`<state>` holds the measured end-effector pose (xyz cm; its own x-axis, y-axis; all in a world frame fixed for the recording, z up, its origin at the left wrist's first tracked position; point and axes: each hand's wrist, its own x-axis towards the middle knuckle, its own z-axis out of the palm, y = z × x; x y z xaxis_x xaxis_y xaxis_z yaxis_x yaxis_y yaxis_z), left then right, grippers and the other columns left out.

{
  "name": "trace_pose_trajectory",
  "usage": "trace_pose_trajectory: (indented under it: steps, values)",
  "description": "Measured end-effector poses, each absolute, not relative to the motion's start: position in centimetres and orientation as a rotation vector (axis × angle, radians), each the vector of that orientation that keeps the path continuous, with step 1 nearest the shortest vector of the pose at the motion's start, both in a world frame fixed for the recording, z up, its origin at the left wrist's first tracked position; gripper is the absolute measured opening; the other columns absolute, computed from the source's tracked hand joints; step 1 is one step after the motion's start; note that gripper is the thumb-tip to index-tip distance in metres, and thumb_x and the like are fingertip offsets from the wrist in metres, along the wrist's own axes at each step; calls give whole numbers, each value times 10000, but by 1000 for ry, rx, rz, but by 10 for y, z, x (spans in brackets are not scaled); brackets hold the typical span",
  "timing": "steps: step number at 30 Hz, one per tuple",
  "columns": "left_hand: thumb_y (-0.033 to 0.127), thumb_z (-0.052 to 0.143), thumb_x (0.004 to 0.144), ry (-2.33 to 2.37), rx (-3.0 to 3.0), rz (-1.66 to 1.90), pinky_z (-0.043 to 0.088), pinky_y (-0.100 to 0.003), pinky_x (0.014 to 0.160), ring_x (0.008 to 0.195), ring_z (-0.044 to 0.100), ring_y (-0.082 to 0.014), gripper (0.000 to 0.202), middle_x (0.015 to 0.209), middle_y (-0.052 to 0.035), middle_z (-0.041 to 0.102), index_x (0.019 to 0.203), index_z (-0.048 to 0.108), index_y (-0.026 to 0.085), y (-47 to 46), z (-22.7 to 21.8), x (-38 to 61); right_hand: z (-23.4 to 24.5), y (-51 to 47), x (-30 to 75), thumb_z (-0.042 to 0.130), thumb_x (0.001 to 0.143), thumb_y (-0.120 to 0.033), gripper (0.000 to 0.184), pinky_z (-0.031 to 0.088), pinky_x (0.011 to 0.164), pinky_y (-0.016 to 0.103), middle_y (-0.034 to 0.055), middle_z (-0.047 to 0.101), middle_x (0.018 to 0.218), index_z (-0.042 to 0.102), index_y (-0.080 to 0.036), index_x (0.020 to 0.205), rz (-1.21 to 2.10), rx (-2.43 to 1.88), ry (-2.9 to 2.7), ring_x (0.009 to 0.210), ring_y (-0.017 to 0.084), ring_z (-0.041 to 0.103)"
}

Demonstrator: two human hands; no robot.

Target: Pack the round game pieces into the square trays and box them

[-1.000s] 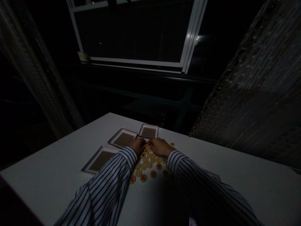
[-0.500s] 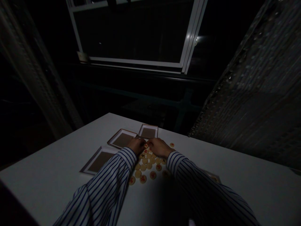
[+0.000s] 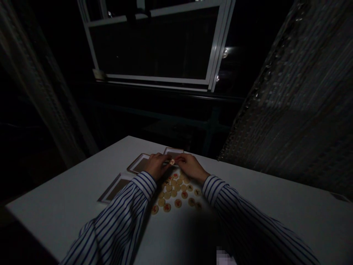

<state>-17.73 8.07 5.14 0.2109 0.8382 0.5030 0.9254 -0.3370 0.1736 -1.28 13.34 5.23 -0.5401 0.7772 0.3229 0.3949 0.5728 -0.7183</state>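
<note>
My left hand pinches a round wooden Chinese chess piece, its marked face showing, above the far end of a loose spread of pieces. Close by on the right, my right hand has its fingers curled together, the tips near that piece; what they hold, if anything, is hidden. Below both hands lie several Chinese chess pieces on the white table. Some are blank side up, others show red or dark characters.
Shallow box trays stand beyond and left of the pieces: a far one, a middle one and a near-left one. A window is behind the table, and beaded curtains hang at the sides. The room is dark.
Both hands have risen off the pieces and moved slightly apart, and a chess piece now shows in my left fingers. The view has shifted a little.
</note>
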Motion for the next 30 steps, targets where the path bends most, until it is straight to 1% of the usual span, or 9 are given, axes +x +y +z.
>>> trace_pose_trajectory:
  steps: [5,13,17,21,27,30]
  values:
    - [329,480,761,-1621,-2290,-855,366,-350,760,875,530,-209,255,938,-48,626,963,560,196,71,58,-164,61,123,0,508,724,-257,171,422,699,245,20,639,805,617,-179,830,838,-895,-2073,756,127,578]
    - [310,499,758,-1467,-2389,-895,359,-341,770,893,519,-193,253,961,-33,618,983,539,201,57,69,-140,74,103,29,538,686,-239,196,419,637,244,28,616,741,613,-124,826,1035,-891,-1938,658,112,547]
    - [312,504,756,-1403,-2423,-889,354,-342,776,909,510,-194,267,971,-33,611,1002,531,210,50,77,-124,84,91,47,557,665,-219,195,409,652,246,28,613,736,615,-109,815,1076,-909,-1884,662,110,537]
    - [318,491,766,-1325,-2453,-882,357,-338,770,877,515,-190,268,931,-41,621,1000,532,195,43,82,-107,89,80,66,573,651,-227,203,401,632,244,19,606,704,620,-105,806,1109,-929,-1853,636,105,526]
    - [305,496,764,-1257,-2499,-878,362,-329,733,839,513,-183,275,890,-35,623,1013,523,191,33,82,-83,86,68,94,582,647,-253,202,392,636,244,32,617,739,637,-112,781,1138,-884,-1854,665,111,523]
    - [293,499,762,-1235,-2527,-871,358,-330,734,846,515,-182,261,899,-34,623,997,529,184,30,82,-71,83,62,106,587,645,-261,208,394,647,247,34,620,750,637,-117,787,1156,-877,-1831,675,112,524]
